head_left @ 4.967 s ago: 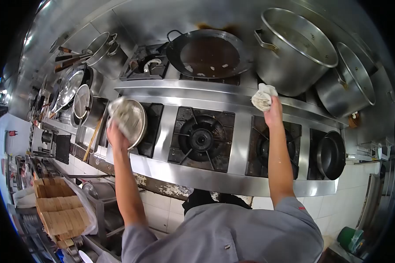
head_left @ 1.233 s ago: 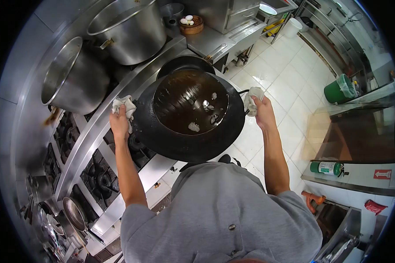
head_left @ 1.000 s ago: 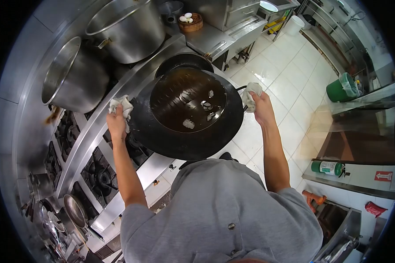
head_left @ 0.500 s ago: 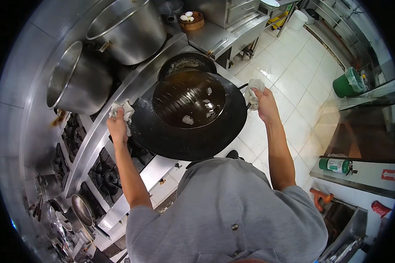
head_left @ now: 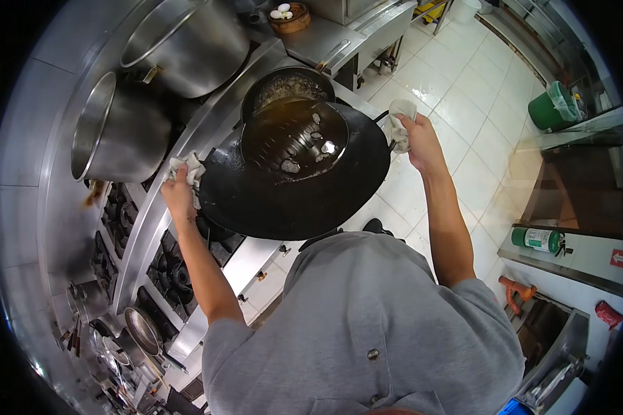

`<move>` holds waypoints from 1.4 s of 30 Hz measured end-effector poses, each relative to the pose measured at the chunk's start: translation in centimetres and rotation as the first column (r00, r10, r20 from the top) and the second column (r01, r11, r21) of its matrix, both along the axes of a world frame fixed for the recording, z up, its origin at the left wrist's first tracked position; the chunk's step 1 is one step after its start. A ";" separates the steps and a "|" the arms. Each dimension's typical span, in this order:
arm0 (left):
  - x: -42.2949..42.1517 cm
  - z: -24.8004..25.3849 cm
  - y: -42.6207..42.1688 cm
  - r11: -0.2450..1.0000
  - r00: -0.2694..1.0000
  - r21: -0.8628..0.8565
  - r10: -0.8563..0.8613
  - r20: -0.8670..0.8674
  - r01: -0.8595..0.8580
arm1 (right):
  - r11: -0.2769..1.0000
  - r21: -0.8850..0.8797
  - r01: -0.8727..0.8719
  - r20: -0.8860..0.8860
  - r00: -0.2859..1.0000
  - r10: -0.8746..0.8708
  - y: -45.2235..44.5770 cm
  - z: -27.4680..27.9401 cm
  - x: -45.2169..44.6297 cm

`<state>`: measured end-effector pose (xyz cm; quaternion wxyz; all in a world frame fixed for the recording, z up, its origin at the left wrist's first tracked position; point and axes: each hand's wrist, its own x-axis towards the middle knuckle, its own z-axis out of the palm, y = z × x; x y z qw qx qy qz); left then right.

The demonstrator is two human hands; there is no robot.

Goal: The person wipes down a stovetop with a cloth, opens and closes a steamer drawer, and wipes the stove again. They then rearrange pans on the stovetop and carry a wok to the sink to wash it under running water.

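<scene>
A large black wok (head_left: 291, 207) is held up between my hands, tilted away from me. Dark brown oil (head_left: 284, 138) has pooled at its far side, with bright reflections on the surface. My left hand (head_left: 178, 194) grips the wok's left side through a crumpled white cloth (head_left: 194, 169). On the right, my right hand (head_left: 419, 138) is closed round the looped handle with another white cloth (head_left: 399, 124). Just beyond the wok's far rim sits a second dark pan (head_left: 287, 86) with bubbly liquid in it. Whether oil is crossing the rim I cannot tell.
Two big steel pots (head_left: 187, 52) stand on the left of the range. Gas burners (head_left: 176, 270) and a frying pan (head_left: 144, 330) lie nearer on that side. A bamboo basket (head_left: 289, 19) with white eggs is on the far counter. Tiled floor (head_left: 457, 104) spreads to the right.
The wok has tipped further away from me, its near side rising. The oil pool has shrunk and shifted towards the far rim. Both hands keep their grip.
</scene>
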<state>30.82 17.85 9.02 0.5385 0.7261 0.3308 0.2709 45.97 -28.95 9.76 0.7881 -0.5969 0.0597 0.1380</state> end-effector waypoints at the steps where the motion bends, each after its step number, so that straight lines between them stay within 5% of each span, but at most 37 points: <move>1: 0.0 0.0 0.1 1.000 1.000 0.001 0.000 -0.002 0.000 | 1.000 0.001 0.000 -0.002 1.000 0.000 0.0 -0.1 0.1; 31: 0.4 4.6 -3.0 0.991 0.958 0.104 0.104 -0.266 -0.078 | 1.000 0.012 -0.023 0.007 1.000 0.023 -1.1 1.6 2.8; 34: 0.6 4.7 -2.7 0.996 0.957 0.065 0.080 -0.277 -0.065 | 0.998 0.055 -0.025 0.012 1.000 0.025 -1.2 1.6 3.1; 36: 0.8 3.5 -0.5 0.965 0.921 0.262 0.081 -0.382 0.024 | 0.997 0.073 -0.031 0.003 1.000 0.030 -1.3 1.8 3.3; 42: 0.9 4.8 -0.9 0.959 0.891 0.253 0.000 -0.455 0.129 | 0.994 0.059 -0.093 0.004 0.996 0.093 -2.0 2.1 3.8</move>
